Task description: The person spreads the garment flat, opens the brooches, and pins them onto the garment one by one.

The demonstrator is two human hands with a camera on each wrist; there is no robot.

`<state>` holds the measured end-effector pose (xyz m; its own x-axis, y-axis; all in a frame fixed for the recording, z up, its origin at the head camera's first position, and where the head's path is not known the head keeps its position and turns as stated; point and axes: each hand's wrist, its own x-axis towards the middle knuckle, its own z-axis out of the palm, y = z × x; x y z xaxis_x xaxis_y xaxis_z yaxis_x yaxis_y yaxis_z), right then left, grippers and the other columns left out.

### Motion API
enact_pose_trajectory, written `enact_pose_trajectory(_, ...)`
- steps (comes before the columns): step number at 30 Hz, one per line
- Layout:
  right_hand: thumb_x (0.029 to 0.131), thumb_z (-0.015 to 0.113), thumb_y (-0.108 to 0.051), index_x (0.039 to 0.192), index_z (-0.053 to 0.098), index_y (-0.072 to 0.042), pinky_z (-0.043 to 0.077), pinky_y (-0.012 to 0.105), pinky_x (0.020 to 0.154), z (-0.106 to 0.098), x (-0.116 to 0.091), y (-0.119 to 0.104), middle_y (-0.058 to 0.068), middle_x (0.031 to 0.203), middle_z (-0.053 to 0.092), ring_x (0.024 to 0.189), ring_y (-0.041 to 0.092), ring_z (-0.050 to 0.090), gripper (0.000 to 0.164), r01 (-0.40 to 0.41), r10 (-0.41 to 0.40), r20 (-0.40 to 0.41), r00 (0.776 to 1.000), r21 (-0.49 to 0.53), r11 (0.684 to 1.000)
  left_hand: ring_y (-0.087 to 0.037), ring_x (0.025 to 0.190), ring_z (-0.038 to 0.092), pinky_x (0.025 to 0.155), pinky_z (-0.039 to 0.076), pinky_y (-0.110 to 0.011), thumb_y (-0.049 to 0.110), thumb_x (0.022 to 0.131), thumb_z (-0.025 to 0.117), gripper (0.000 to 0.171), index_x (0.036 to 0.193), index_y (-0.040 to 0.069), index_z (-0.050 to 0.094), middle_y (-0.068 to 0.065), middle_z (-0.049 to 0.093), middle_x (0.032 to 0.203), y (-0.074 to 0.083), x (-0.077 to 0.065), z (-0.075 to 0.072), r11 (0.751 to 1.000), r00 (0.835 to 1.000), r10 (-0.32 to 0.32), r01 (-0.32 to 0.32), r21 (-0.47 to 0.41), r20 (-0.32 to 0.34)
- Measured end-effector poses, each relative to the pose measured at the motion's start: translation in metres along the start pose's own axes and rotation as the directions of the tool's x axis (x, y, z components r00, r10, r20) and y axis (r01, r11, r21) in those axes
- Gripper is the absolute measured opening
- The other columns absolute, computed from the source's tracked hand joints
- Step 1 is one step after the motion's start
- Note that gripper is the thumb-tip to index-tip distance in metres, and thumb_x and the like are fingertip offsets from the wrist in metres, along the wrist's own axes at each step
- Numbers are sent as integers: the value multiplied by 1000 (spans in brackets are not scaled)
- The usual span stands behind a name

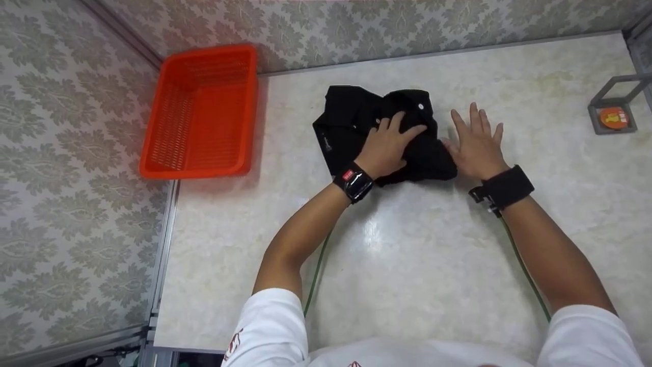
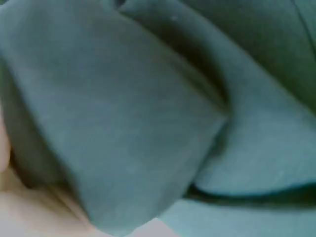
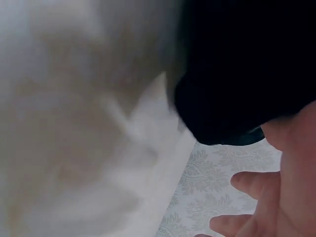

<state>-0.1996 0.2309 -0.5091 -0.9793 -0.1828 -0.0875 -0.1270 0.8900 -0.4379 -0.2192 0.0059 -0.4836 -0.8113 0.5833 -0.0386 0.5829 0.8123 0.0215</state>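
Observation:
A black garment [image 1: 351, 112] lies bunched and partly folded on the table, with a small white round spot near its upper right corner and small pale print on its left edge. My left hand [image 1: 384, 148] rests on top of it, fingers spread. At its right side is my right hand [image 1: 479, 148], fingers straight and apart, thumb at the cloth's edge. Close folds of the cloth [image 2: 133, 118] fill the left wrist view, where part of the left hand [image 2: 39, 212] shows at lower left. Dark cloth [image 3: 237, 74] stands above the right hand [image 3: 296, 187] in the right wrist view.
An orange-red plastic basket [image 1: 249, 117] stands at the back left of the pale table [image 1: 397, 285]. A grey frame-like holder [image 1: 611, 128] with an orange round piece [image 1: 614, 118] sits at the far right. Patterned walls [image 1: 356, 30] border the back and left. Green cables run along both forearms.

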Motion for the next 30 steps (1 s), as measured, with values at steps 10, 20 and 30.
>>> enact_pose_trajectory(10, 97, 30, -51, 150, 9, -17, -10, 68, 99, -7, -3, 6, 18, 153, -11, 139, 39, -9, 67, 25, -24, -18, 1000, 56, 998, -31, 140, 6, 107, 18, -53, 85, 55, 52, 121, 150, 30, 0, -9, -3, 155, -6, -55, -7, 981, 994, 44, -61, -183, -98)
enact_pose_trajectory(20, 99, 26, -47, 150, 8, -12, -5, 65, 103, -19, 24, -18, 21, 152, -10, 138, 41, -9, 64, 71, -73, 5, 997, 139, 988, -37, 131, 29, 102, 32, -50, 74, 82, 32, 95, 150, 11, 11, -18, 13, 152, -34, -81, 0, 933, 967, -245, 216, -288, -68)
enact_pose_trajectory(30, 99, 30, -45, 150, 12, -20, 12, 60, 106, -8, 68, -46, 19, 153, -2, 137, 44, 5, 61, 203, -216, 120, 969, 112, 973, -43, 107, 52, 83, 46, -48, 77, 81, 13, 92, 150, 18, 6, -32, 14, 147, -22, -53, 27, 882, 902, -420, 431, -188, 100)
